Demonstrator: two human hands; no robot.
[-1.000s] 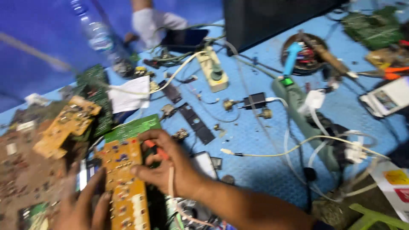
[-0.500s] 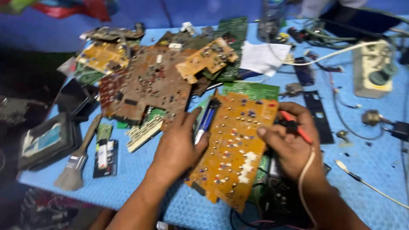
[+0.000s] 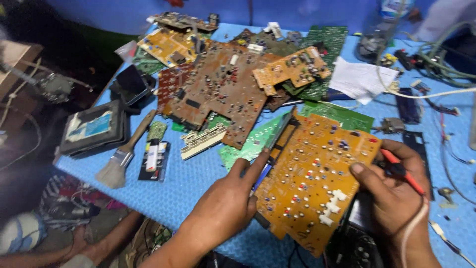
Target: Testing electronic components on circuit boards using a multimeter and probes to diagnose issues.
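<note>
While both hands (image 3: 225, 208) grip its edges, orange circuit board (image 3: 312, 178) overhangs table (image 3: 188, 183).

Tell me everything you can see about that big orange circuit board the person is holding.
The orange circuit board is a large flat panel with an uneven, notched outline, dotted with small solder points, tiny red and blue parts and a few white blocks near its lower edge. It lies tilted over the blue table, partly covering a green board. The left hand steadies its left edge; the right hand, holding a red probe with a pale cord, grips its right edge.
</note>
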